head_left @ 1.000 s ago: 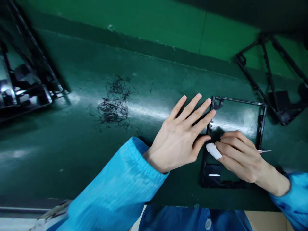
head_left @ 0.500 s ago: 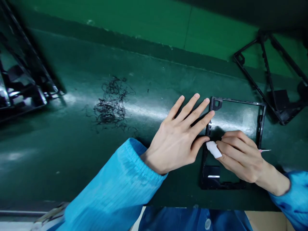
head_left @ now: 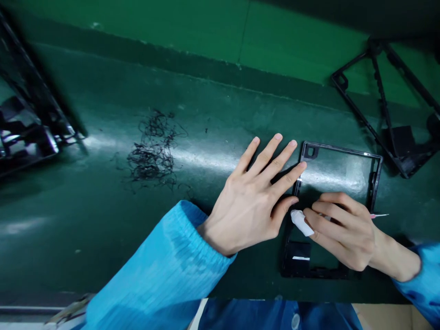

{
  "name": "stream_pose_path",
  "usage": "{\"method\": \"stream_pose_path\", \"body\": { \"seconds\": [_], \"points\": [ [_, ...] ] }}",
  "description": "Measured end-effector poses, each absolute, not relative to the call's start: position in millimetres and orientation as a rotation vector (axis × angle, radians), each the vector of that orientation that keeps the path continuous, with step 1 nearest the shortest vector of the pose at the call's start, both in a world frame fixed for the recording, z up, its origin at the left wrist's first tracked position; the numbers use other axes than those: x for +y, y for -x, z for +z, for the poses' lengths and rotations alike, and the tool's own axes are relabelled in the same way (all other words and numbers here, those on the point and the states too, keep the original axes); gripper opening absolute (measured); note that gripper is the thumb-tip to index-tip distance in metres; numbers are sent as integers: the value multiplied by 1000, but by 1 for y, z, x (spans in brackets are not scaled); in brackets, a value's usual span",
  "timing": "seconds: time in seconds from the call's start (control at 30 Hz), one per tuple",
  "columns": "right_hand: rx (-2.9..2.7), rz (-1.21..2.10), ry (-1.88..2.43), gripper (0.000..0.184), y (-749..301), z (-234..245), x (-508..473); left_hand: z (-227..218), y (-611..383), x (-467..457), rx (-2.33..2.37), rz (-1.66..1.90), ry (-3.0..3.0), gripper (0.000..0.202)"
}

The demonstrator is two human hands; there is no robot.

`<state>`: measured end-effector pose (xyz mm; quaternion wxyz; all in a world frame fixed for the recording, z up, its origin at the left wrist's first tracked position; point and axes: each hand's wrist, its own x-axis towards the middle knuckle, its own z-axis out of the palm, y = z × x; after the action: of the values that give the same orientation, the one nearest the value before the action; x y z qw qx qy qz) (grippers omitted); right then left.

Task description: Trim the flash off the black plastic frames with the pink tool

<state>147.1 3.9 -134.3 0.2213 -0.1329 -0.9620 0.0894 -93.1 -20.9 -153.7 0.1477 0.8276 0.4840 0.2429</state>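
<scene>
A black rectangular plastic frame (head_left: 343,151) lies flat on the green work surface. My left hand (head_left: 256,197) rests beside the frame's left side, fingers stretched and spread, thumb and forefinger touching the frame's left rail. My right hand (head_left: 340,227) lies over the frame's lower half, fingers curled round a thin tool (head_left: 378,215) whose pointed end sticks out to the right. Its forefinger wears a white wrap (head_left: 300,222) pressed near the left rail. Both sleeves are bright blue.
A tangle of thin black shavings (head_left: 151,151) lies left of centre. More black frames (head_left: 388,105) are stacked at the right, and others (head_left: 30,123) at the far left. A raised green ledge (head_left: 206,41) runs along the back.
Both hands and the frame stay nearly still relative to each other. The view has drifted a little, and my right hand has slid slightly down and left along the frame's left rail.
</scene>
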Motion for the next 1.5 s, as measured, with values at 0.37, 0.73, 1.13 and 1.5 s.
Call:
{"method": "stream_pose_path", "body": {
  "seconds": [0.37,0.73,1.13,1.5],
  "points": [
    [-2656,327,327,30,-147,-136,4,-153,94,-21,1400,681,-2398,50],
    [-2680,357,310,30,-147,-135,4,-153,95,-21,1394,668,-2417,48],
    [-2534,519,469,28,-151,-126,-4,-157,97,-20,1394,675,-2430,45],
    [-2093,737,1061,23,-150,-125,-43,-158,101,-17,1381,695,-2341,50]
  ]
}}
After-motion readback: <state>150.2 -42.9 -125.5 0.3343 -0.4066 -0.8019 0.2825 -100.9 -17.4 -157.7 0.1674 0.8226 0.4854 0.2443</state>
